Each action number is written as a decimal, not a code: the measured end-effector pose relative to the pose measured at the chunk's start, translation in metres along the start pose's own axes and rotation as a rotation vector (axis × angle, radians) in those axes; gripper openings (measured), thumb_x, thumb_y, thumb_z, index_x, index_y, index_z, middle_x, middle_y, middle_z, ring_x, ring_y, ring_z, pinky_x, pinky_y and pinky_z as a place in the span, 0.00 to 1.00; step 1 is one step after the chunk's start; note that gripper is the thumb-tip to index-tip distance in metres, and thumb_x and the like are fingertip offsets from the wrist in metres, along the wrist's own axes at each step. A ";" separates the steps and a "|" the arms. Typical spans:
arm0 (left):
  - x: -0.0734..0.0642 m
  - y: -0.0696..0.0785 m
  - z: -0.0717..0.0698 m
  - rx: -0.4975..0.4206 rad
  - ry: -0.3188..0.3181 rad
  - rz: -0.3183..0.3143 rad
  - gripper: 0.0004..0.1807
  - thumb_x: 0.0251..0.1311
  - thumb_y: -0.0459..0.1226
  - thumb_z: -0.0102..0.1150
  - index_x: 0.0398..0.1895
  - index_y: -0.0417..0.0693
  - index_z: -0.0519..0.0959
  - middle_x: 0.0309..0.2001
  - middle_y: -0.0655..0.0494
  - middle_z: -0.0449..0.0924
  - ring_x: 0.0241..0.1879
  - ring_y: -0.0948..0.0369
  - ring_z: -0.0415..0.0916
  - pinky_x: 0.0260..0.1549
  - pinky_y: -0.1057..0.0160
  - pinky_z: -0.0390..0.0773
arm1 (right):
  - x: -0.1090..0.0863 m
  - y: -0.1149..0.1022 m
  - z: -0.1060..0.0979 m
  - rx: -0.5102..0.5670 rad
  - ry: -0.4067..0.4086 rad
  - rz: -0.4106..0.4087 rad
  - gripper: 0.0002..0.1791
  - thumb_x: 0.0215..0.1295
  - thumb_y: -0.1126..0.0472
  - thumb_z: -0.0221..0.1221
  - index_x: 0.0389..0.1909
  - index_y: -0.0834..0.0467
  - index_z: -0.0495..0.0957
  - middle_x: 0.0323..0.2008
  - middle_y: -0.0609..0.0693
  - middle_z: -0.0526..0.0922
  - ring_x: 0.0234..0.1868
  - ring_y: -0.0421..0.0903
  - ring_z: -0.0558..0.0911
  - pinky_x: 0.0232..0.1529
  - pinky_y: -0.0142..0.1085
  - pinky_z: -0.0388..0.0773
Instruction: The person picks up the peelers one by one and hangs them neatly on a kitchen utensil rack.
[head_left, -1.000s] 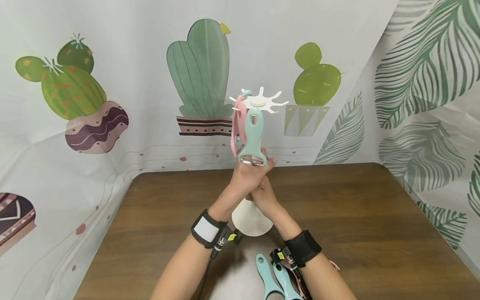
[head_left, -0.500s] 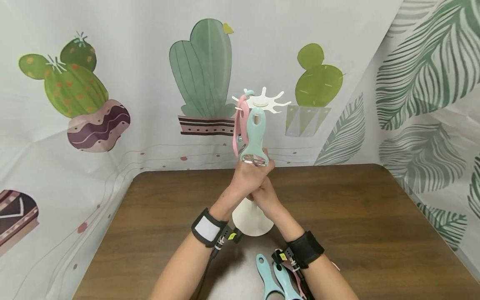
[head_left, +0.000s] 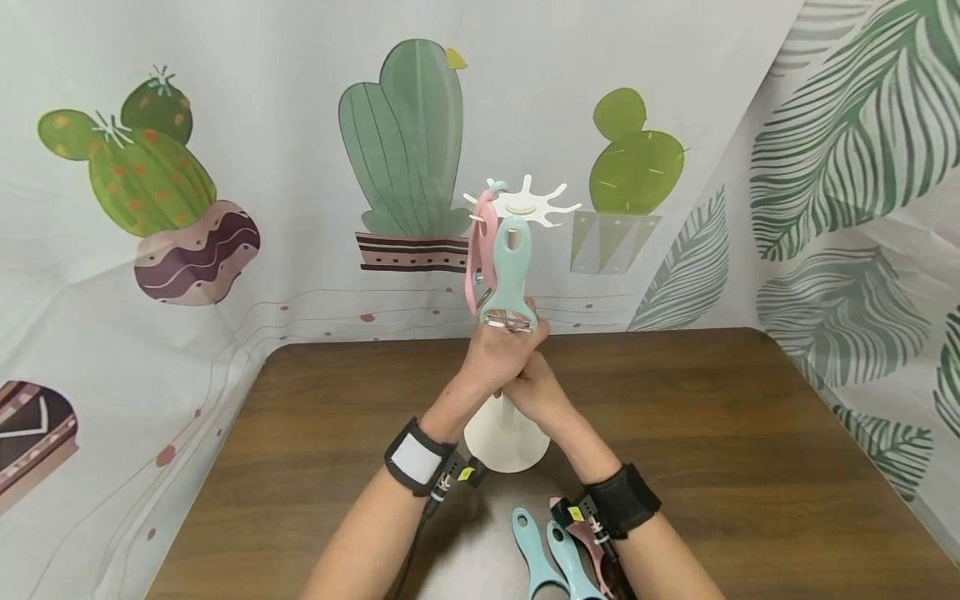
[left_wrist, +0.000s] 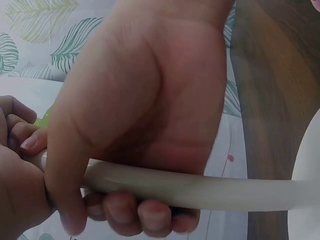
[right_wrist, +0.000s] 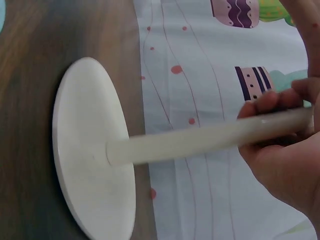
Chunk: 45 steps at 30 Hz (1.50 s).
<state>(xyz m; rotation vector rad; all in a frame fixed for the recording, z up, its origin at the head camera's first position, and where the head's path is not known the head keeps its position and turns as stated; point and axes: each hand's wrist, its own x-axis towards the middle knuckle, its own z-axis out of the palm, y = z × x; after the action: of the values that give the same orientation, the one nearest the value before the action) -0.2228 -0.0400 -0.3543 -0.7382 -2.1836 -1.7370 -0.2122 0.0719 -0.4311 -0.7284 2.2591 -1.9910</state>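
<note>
In the head view a white stand with a round base (head_left: 506, 450) and a star-like crown of hooks (head_left: 540, 204) is upright on the table. A mint-green peeler (head_left: 513, 267) and a pink peeler (head_left: 486, 242) hang from its hooks. My left hand (head_left: 495, 354) grips the pole high up, just below the peelers. Directly under it, my right hand (head_left: 538, 392) grips the same pole. Both wrist views show curled fingers around the white pole (left_wrist: 240, 194). In the right wrist view the pole's lower stretch (right_wrist: 185, 143) is bare down to the base.
Two mint-green peelers (head_left: 534, 550) and a pink peeler (head_left: 588, 542) lie at the front of the brown wooden table (head_left: 675, 417), partly under my right forearm. A cable runs along my left forearm. Behind the table hangs a cactus-print cloth (head_left: 300, 167).
My right wrist and forearm have swung slightly outward to the right, showing more of the stand's base and the pink peeler on the table. My left hand keeps its place on the pole.
</note>
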 end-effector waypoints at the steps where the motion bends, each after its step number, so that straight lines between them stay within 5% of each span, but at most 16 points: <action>1: 0.000 0.000 0.000 -0.008 -0.005 0.003 0.15 0.62 0.30 0.59 0.22 0.49 0.65 0.18 0.61 0.59 0.22 0.64 0.58 0.28 0.62 0.67 | -0.001 -0.001 -0.003 -0.025 -0.003 -0.008 0.08 0.77 0.67 0.56 0.35 0.61 0.78 0.27 0.50 0.77 0.28 0.43 0.73 0.33 0.35 0.71; 3: 0.000 -0.001 0.000 -0.026 -0.016 0.019 0.16 0.62 0.29 0.58 0.22 0.48 0.64 0.18 0.61 0.57 0.22 0.63 0.57 0.28 0.62 0.65 | -0.004 -0.003 -0.009 -0.061 -0.016 -0.021 0.04 0.75 0.67 0.58 0.44 0.63 0.80 0.33 0.52 0.80 0.33 0.45 0.76 0.36 0.36 0.74; 10: 0.002 -0.002 0.000 -0.054 -0.015 0.037 0.17 0.60 0.28 0.58 0.20 0.48 0.63 0.18 0.59 0.57 0.22 0.62 0.55 0.27 0.61 0.63 | -0.015 -0.012 -0.029 -0.147 -0.101 -0.013 0.25 0.74 0.64 0.64 0.68 0.64 0.73 0.58 0.58 0.83 0.58 0.55 0.84 0.57 0.44 0.83; 17: 0.001 0.003 0.002 -0.050 -0.019 0.013 0.19 0.62 0.25 0.57 0.19 0.49 0.63 0.18 0.60 0.57 0.21 0.61 0.56 0.26 0.62 0.63 | -0.029 -0.013 -0.045 -0.249 -0.117 0.015 0.20 0.71 0.62 0.66 0.61 0.60 0.77 0.53 0.55 0.84 0.57 0.54 0.85 0.60 0.52 0.81; 24: -0.004 0.032 -0.002 -0.062 -0.036 0.005 0.19 0.61 0.23 0.56 0.18 0.49 0.63 0.18 0.63 0.58 0.22 0.64 0.57 0.29 0.64 0.63 | -0.050 -0.011 -0.065 -0.396 -0.104 0.025 0.17 0.71 0.62 0.67 0.57 0.61 0.80 0.52 0.57 0.86 0.54 0.54 0.86 0.59 0.61 0.79; 34: 0.001 0.000 0.002 -0.046 -0.017 0.029 0.18 0.63 0.27 0.58 0.19 0.48 0.64 0.17 0.60 0.59 0.19 0.63 0.58 0.25 0.63 0.65 | -0.087 -0.009 -0.090 -0.535 -0.108 0.037 0.15 0.67 0.64 0.70 0.52 0.60 0.80 0.44 0.53 0.87 0.45 0.47 0.87 0.52 0.53 0.84; 41: 0.002 0.001 0.003 -0.069 -0.005 0.023 0.21 0.63 0.23 0.58 0.18 0.48 0.63 0.17 0.61 0.57 0.19 0.62 0.56 0.24 0.62 0.63 | -0.110 -0.009 -0.110 -0.592 -0.109 0.076 0.16 0.67 0.62 0.71 0.52 0.59 0.80 0.42 0.51 0.86 0.44 0.44 0.86 0.49 0.46 0.86; 45: 0.001 0.015 0.001 -0.093 -0.010 0.014 0.22 0.63 0.21 0.56 0.18 0.49 0.62 0.17 0.62 0.56 0.19 0.63 0.55 0.25 0.63 0.62 | -0.122 -0.008 -0.117 -0.652 -0.119 0.122 0.16 0.66 0.61 0.72 0.51 0.60 0.80 0.39 0.47 0.84 0.41 0.40 0.85 0.45 0.42 0.85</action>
<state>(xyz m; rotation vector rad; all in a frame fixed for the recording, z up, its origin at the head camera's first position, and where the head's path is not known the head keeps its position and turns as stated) -0.2153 -0.0364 -0.3417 -0.7839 -2.1110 -1.8423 -0.1406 0.2246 -0.4357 -0.6882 2.8009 -1.1064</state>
